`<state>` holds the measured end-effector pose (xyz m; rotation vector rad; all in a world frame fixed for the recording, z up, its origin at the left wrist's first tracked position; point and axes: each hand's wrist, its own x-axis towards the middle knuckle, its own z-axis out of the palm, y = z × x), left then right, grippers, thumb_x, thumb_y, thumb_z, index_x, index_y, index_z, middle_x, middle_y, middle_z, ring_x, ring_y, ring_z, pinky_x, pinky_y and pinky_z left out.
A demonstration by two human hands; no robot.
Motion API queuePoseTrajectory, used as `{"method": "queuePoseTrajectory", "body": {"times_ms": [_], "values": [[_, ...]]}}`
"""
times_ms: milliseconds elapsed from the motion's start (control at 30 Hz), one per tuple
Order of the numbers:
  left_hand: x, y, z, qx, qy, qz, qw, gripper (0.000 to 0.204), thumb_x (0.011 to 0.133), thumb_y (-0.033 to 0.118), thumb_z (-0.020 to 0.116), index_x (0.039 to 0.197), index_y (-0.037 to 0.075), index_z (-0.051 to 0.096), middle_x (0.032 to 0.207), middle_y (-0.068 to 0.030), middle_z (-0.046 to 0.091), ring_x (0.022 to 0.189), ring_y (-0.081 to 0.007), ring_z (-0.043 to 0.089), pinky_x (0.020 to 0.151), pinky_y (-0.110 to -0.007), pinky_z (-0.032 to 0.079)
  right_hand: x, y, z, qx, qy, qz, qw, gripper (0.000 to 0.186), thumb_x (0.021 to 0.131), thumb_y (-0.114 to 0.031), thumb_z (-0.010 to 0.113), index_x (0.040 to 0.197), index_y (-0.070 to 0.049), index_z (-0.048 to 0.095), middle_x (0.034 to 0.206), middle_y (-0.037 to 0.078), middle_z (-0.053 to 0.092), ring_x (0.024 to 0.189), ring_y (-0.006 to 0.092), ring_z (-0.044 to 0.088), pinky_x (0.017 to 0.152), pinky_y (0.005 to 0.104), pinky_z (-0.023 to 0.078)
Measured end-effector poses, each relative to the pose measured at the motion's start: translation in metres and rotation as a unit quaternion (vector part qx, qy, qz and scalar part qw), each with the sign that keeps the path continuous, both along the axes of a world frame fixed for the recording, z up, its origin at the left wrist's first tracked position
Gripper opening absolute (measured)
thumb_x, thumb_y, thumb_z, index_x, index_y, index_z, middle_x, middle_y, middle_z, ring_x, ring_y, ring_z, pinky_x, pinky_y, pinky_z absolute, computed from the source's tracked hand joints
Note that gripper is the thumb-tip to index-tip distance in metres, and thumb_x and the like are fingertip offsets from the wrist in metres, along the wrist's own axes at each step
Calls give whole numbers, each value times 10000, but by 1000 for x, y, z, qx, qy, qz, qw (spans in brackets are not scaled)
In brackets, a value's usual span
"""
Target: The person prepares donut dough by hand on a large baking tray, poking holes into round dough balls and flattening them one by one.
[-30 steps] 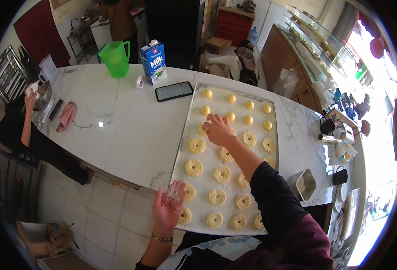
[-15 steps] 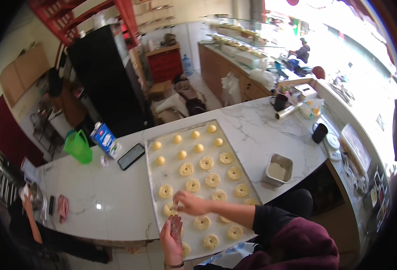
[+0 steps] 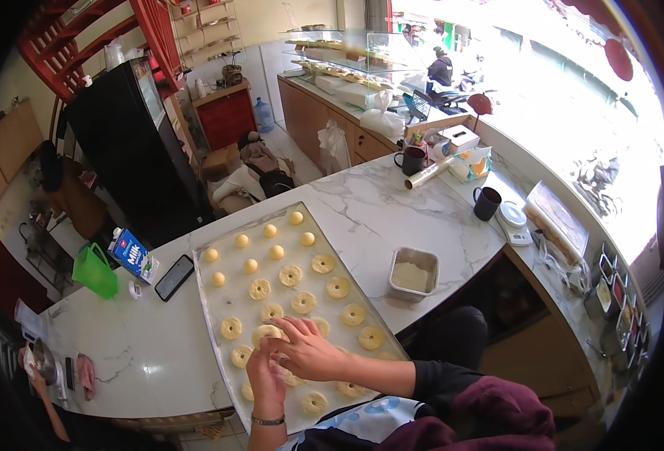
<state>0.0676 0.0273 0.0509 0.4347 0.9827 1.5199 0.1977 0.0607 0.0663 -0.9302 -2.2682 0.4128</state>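
On the counter lies a large lined baking tray (image 3: 213, 316) with rows of pale dough rings (image 3: 314, 404) and smaller smooth dough balls (image 3: 296, 218) at its far end. Over the tray's near half my hands meet around a round piece of dough (image 3: 265, 333), which looks larger than those lying flat. My left hand (image 3: 267, 378) holds it from below, its fingers mostly hidden. My right hand (image 3: 309, 352) reaches across from the right, bent fingers closed at the dough's edge and over the left thumb. Several rings are hidden under my hands and right forearm.
Right of the tray stands a metal tin (image 3: 413, 274) with pale powder inside. A phone (image 3: 174, 278), milk carton (image 3: 133, 255) and green jug (image 3: 95, 272) sit at left. Dark mugs (image 3: 486, 203) and a scale (image 3: 514, 218) stand farther right. Another person's hand (image 3: 37, 379) is at a bowl, far left.
My left hand, palm up and spread before, has risen to meet my right hand. A round dough piece now shows between them. The whole view has shifted, moving the tray left in the picture.
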Motion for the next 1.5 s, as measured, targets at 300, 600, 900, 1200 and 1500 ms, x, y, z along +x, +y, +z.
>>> {"method": "queuePoseTrajectory", "body": {"times_ms": [300, 600, 900, 1200, 1500], "values": [[9, 10, -3, 81, 103, -7, 991, 217, 827, 48, 632, 1019, -35, 573, 972, -80, 621, 878, -128, 589, 786, -248, 468, 22, 22, 18, -213, 148, 47, 965, 298, 796, -46, 578, 1089, -47, 520, 997, 152, 601, 903, 328, 606, 763, 384, 489], [10, 11, -6, 114, 22, 50, 992, 287, 768, -80, 637, 1044, -53, 564, 970, -113, 619, 858, -168, 615, 782, -259, 509, 40, 20, 31, -284, 186, 18, 940, 304, 783, -61, 612, 1086, -85, 622, 968, 102, 615, 874, 262, 601, 743, 346, 494], [9, 9, -6, 83, 17, -14, 996, 236, 780, -50, 643, 1012, -47, 601, 930, -110, 640, 817, -162, 631, 739, -260, 539, 55, 20, 36, -296, 138, 31, 945, 303, 787, -75, 638, 1088, -105, 635, 934, 69, 618, 763, 175, 583, 668, 295, 477], [20, -3, 9, 70, 21, -26, 997, 229, 790, -9, 654, 1010, -54, 608, 909, -105, 652, 786, -157, 636, 689, -253, 538, 61, 13, 29, -299, 199, 49, 932, 307, 788, -32, 632, 1091, -84, 634, 944, 70, 609, 821, 152, 587, 736, 277, 487], [18, -9, 5, 47, 52, -48, 996, 234, 786, 47, 682, 998, -38, 628, 854, -86, 663, 725, -121, 634, 592, -201, 491, 60, 9, 26, -366, 247, 30, 897, 285, 773, -71, 652, 1058, -77, 655, 869, 70, 630, 727, 133, 558, 665, 265, 469]]}}
